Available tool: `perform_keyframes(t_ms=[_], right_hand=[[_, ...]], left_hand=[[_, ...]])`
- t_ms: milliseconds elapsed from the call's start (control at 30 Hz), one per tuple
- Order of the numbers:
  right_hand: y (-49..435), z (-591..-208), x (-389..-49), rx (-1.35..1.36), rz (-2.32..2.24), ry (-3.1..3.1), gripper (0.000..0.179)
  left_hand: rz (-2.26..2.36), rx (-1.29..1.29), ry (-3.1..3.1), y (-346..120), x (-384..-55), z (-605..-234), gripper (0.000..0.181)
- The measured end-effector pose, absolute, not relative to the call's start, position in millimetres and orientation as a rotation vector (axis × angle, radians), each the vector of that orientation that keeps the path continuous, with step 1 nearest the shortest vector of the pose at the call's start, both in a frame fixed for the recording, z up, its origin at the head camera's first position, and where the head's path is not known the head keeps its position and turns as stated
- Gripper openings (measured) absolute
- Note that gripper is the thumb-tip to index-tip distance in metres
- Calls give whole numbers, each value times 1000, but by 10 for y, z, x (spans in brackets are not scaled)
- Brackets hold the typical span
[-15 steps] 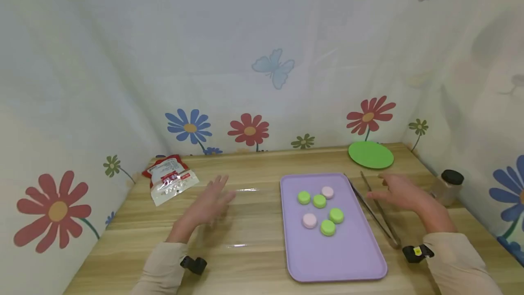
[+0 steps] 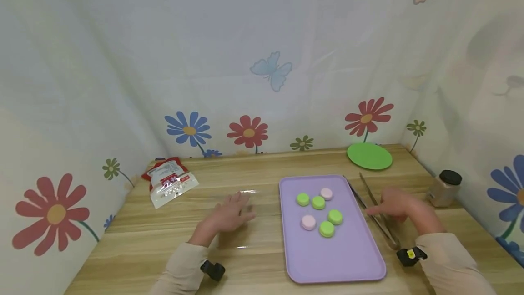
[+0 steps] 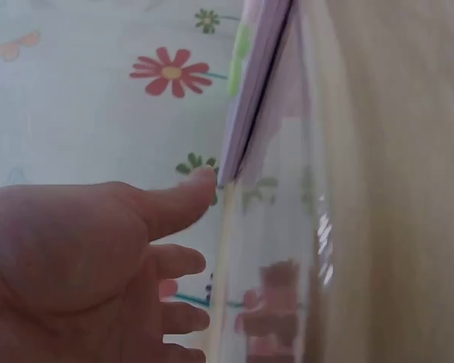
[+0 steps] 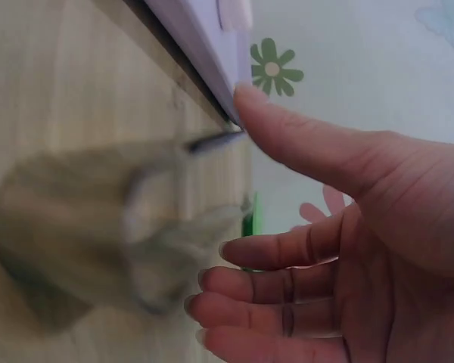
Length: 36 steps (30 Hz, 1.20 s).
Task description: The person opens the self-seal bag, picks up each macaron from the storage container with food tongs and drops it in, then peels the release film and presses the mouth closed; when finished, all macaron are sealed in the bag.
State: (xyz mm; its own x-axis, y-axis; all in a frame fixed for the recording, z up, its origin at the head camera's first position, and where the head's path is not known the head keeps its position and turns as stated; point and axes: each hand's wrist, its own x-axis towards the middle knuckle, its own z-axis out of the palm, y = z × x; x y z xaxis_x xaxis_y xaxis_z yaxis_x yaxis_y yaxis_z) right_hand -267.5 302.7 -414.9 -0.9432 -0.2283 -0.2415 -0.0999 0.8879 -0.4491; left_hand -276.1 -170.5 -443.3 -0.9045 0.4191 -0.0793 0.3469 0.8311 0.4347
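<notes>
My right hand [image 2: 400, 203] is over the metal tongs [image 2: 394, 243], which lie along the right side of the purple tray [image 2: 327, 263]. In the right wrist view its fingers reach loosely out past the blurred bend of the tongs [image 4: 68, 215], thumb apart, holding nothing. My left hand [image 2: 231, 215] is spread palm down over the wooden table, left of the tray, with nothing in its fingers. On the tray sit several green macarons [image 2: 326, 229] and two pink macarons [image 2: 308, 222]. Below the left hand the surface shows bright glints, and mirrors the wall flowers in the left wrist view.
A red and white packet [image 2: 169, 181] lies at the back left. Toward the back right edge is a flat green plate [image 2: 370, 156]. A jar with a black lid [image 2: 444, 188] stands on the right. Patterned curtains surround the table's back and sides.
My left hand has moved right and nearer, toward the tray. The right hand has come lower over the tongs, its fingers bending downward. The tray, macarons and tongs stay put.
</notes>
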Motion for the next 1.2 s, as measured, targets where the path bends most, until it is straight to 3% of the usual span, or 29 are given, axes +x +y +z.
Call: perform_keyframes(t_ms=[467,767,1200], right_hand=[[2951,-4184,-2662,-233,-621,2754,50],[2955,-4179,-2666,-247,-578,2766,52],[2971,-4179,-2691,-238,-564,2760,50]], left_hand=[[308,696,2834,-1466,-2969,-4914,71],[371,696,2761,-1322,-2692,-4517,65],[365,722,2772,-1337,-2737,-4605,65]])
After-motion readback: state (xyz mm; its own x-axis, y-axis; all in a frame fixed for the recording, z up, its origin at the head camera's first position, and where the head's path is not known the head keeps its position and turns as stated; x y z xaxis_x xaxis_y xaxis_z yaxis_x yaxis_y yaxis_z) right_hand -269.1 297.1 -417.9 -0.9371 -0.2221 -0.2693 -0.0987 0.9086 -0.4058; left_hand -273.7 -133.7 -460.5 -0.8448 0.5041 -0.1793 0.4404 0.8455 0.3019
